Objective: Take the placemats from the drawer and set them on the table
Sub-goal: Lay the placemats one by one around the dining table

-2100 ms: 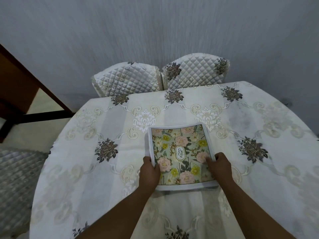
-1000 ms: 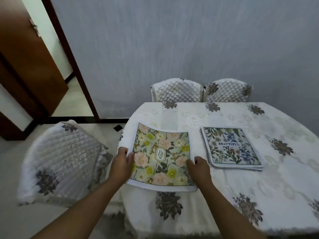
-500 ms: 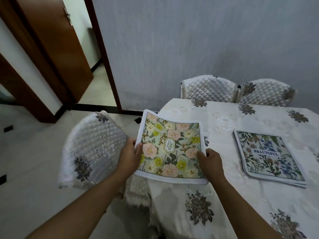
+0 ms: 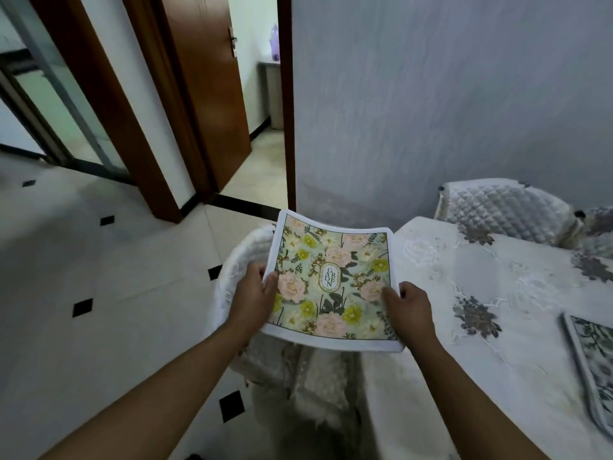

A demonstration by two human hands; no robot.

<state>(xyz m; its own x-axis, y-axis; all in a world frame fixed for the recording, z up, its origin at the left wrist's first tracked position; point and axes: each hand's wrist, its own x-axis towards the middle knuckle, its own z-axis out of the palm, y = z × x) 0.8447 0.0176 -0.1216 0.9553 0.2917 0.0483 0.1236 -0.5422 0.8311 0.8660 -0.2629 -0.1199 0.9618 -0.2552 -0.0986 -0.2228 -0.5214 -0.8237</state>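
Note:
A floral placemat (image 4: pixel 331 280) with pink and yellow flowers and a white border hangs in the air past the table's left end, above a quilted chair. My left hand (image 4: pixel 253 295) grips its left edge, thumb on top. My right hand (image 4: pixel 409 308) grips its right edge. A second placemat (image 4: pixel 593 360), blue-green, lies flat on the table (image 4: pixel 497 310) at the right edge of view, partly cut off.
A quilted white chair (image 4: pixel 232 277) stands under the held mat at the table's left end. Another covered chair (image 4: pixel 504 207) stands against the grey wall behind the table. An open brown door (image 4: pixel 205 94) and tiled floor (image 4: pixel 99 277) lie to the left.
Both hands have carried the floral mat leftward off the table to above the chair. My view has swung left, so the blue-green mat now sits at the right edge.

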